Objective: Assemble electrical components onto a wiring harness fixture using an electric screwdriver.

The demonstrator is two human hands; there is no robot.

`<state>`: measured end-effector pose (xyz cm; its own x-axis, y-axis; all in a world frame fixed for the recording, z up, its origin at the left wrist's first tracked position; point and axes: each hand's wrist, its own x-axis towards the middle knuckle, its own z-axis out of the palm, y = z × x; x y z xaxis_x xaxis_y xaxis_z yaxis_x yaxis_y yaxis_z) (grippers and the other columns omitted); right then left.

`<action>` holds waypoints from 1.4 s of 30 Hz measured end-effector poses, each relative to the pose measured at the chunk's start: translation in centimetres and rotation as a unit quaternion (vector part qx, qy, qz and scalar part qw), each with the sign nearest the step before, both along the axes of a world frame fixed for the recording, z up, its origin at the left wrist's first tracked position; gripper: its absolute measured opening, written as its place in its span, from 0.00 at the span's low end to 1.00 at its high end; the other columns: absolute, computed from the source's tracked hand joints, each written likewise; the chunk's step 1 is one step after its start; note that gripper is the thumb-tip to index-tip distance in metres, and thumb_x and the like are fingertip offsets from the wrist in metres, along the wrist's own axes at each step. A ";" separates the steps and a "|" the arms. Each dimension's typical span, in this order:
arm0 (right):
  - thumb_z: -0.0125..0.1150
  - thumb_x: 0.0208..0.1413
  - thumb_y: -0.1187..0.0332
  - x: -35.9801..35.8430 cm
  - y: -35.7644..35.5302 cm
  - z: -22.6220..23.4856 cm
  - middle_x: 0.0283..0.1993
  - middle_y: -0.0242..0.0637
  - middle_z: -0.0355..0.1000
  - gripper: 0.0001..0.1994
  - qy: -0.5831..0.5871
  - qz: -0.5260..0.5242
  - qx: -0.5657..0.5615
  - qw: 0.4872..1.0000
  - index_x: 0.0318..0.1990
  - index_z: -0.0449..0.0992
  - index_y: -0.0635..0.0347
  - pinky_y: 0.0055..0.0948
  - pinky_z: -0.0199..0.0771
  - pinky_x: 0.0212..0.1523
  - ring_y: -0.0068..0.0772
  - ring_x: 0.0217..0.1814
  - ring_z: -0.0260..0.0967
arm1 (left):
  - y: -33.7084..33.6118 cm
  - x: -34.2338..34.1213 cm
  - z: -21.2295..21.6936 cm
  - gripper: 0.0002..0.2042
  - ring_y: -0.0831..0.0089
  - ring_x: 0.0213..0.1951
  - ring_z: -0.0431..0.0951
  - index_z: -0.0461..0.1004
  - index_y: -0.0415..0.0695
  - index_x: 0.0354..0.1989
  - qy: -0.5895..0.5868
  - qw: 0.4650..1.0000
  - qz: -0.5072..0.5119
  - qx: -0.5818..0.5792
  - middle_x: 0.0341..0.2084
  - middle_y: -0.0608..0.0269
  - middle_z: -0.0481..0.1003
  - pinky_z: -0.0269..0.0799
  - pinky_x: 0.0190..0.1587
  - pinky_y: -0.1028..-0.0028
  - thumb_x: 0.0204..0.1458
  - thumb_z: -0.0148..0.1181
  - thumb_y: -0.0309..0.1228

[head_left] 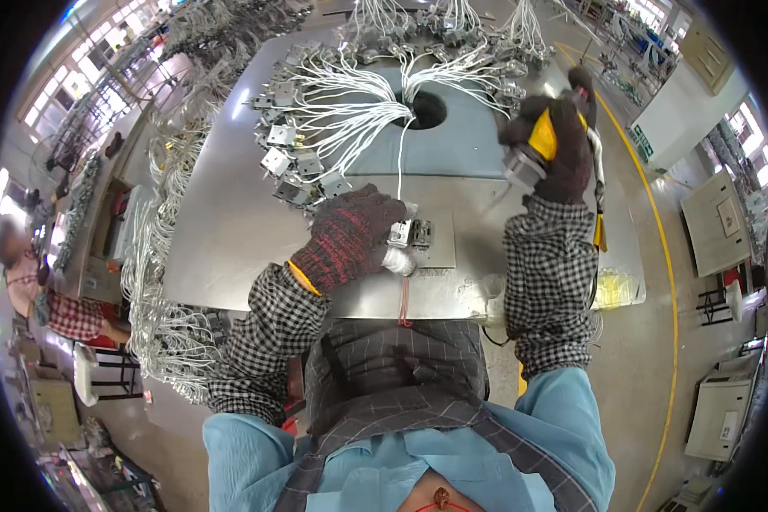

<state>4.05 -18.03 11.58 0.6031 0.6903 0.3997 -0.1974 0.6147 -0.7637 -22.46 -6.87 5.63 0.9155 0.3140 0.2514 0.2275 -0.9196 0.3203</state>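
Note:
My left hand [350, 235], in a dark red-and-black knit glove with white wrapping on the thumb, holds a small metal connector housing [403, 233] near the table's front edge. Its fingertips sit on either side of the part. A dark block-like piece [422, 234] adjoins the housing on a thin flat plate [440, 247]. One white cable [400, 166] runs from there toward a round hole. Raised at the right, my dark-gloved right hand [569, 158] is closed round a yellow-and-black tool [543, 135]. A blurred grey block-like end [524, 169] points down-left; its exact kind is unclear.
The metal-topped table [221, 230] has a dark round hole [426, 111] with many white cables [350, 107] fanning out to metal connectors [286, 162]. Cable bundles [157, 282] hang at the left. Another person [55, 294] works far left. Red strings [405, 299] hang over the front edge.

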 end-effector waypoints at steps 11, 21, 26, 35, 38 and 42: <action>0.58 0.65 0.62 -5.4 -0.2 -0.5 0.40 0.50 0.77 0.37 -0.040 -0.111 0.077 0.990 0.74 0.43 0.53 0.40 0.84 0.28 0.45 0.29 0.79 | -2.1 2.0 0.3 0.27 0.51 0.49 0.80 0.78 0.50 0.55 -0.082 0.994 0.043 -0.058 0.43 0.56 0.81 0.78 0.48 0.57 0.48 0.72 0.49; 0.67 0.60 0.65 -8.0 -0.6 -0.8 0.41 0.48 0.76 0.39 -0.113 -0.051 0.162 0.979 0.73 0.48 0.44 0.49 0.86 0.35 0.42 0.40 0.79 | -2.3 2.6 -0.4 0.33 0.48 0.49 0.79 0.79 0.50 0.50 -0.031 0.997 0.065 0.014 0.41 0.61 0.82 0.74 0.53 0.52 0.39 0.72 0.59; 0.71 0.57 0.67 -9.4 -0.2 -1.0 0.41 0.46 0.76 0.41 -0.141 -0.114 0.113 0.977 0.72 0.49 0.41 0.42 0.85 0.31 0.40 0.37 0.78 | -2.4 2.7 0.2 0.35 0.44 0.51 0.78 0.77 0.48 0.54 -0.029 0.997 0.059 -0.036 0.42 0.58 0.82 0.73 0.53 0.51 0.41 0.72 0.58; 0.68 0.58 0.68 -8.6 -0.1 -1.3 0.39 0.46 0.77 0.41 -0.253 -0.130 0.092 0.954 0.73 0.48 0.42 0.40 0.85 0.32 0.40 0.34 0.79 | -0.1 -0.2 4.3 0.18 0.61 0.51 0.77 0.79 0.47 0.51 0.054 0.961 0.039 0.268 0.53 0.56 0.77 0.71 0.55 0.59 0.54 0.62 0.41; 0.75 0.52 0.72 -8.6 0.1 -1.3 0.43 0.45 0.78 0.41 -0.227 -0.118 0.107 0.961 0.71 0.55 0.54 0.41 0.86 0.40 0.39 0.38 0.81 | 2.3 0.2 4.0 0.11 0.61 0.49 0.79 0.82 0.49 0.45 0.193 0.945 0.017 0.262 0.44 0.58 0.80 0.74 0.51 0.59 0.57 0.57 0.32; 0.76 0.51 0.73 -8.9 0.3 -1.2 0.43 0.45 0.78 0.41 -0.184 -0.099 0.149 0.966 0.71 0.58 0.56 0.41 0.87 0.40 0.39 0.37 0.81 | 4.4 0.5 4.2 0.15 0.55 0.46 0.80 0.81 0.49 0.47 0.206 0.953 -0.042 0.218 0.43 0.58 0.80 0.77 0.48 0.58 0.48 0.65 0.30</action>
<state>-4.87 -17.71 10.41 0.4902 0.3973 0.7758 0.1982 0.8159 -0.5431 -21.93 -2.44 9.86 0.9820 0.1832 -0.0461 0.1709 -0.9655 -0.1962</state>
